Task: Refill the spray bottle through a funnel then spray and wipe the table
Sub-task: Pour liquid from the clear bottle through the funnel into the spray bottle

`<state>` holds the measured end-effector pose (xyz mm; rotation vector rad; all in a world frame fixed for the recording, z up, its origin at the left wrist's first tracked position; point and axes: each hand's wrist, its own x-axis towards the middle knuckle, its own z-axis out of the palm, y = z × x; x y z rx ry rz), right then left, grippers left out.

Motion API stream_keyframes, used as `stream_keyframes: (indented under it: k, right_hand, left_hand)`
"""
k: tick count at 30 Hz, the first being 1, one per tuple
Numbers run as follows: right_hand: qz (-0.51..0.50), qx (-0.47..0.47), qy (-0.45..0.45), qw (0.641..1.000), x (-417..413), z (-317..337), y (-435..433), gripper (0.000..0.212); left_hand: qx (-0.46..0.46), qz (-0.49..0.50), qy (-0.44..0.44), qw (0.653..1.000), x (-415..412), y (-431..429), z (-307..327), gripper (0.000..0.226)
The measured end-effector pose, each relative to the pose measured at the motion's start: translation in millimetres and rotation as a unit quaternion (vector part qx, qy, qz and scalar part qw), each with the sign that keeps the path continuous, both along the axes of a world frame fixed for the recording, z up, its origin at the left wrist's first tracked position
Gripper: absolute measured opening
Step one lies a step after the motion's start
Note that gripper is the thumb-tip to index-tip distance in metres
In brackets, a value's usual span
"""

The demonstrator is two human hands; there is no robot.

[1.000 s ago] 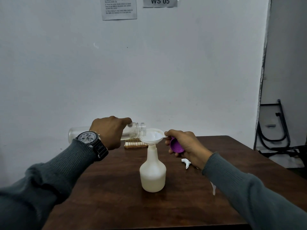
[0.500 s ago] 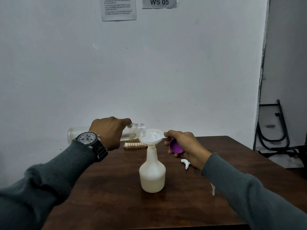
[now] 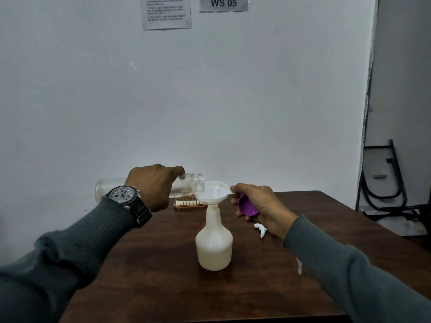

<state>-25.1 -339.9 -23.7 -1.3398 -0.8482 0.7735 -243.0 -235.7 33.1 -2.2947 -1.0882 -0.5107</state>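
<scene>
Head camera looks down on a dark wooden table (image 3: 163,264) set against a white wall. A white spray bottle (image 3: 214,248), its trigger head off, stands upright near the middle of the table, with a white funnel (image 3: 213,193) seated in its neck. The left hand (image 3: 154,185), with a wristwatch (image 3: 127,198) above a grey sleeve, has its fingers wrapped around a clear jar (image 3: 186,186) held nearly on its side, the threaded mouth just at the funnel's rim on the left. The right hand (image 3: 261,208) pinches the funnel's small tab between thumb and forefinger, while its other fingers curl around a purple lid (image 3: 246,205) held in the palm. The removed white trigger head (image 3: 261,229) lies on the table just beside the right wrist, partly hidden by the forearm. Behind the funnel, near the wall, sits a small gold wire rack (image 3: 187,202). On the wall above hang a printed sheet (image 3: 166,11) and a sign reading "WS 05" (image 3: 223,3).
</scene>
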Motion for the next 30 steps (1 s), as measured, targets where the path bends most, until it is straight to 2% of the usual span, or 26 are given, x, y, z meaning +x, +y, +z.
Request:
stream_keyframes:
  k: [30]
  right_hand:
    - [0.002, 0.005, 0.009, 1.000, -0.8, -0.5, -0.3, 0.018]
  left_hand:
    - [0.007, -0.001, 0.016, 1.000, 1.5, -1.2, 1.5, 0.071]
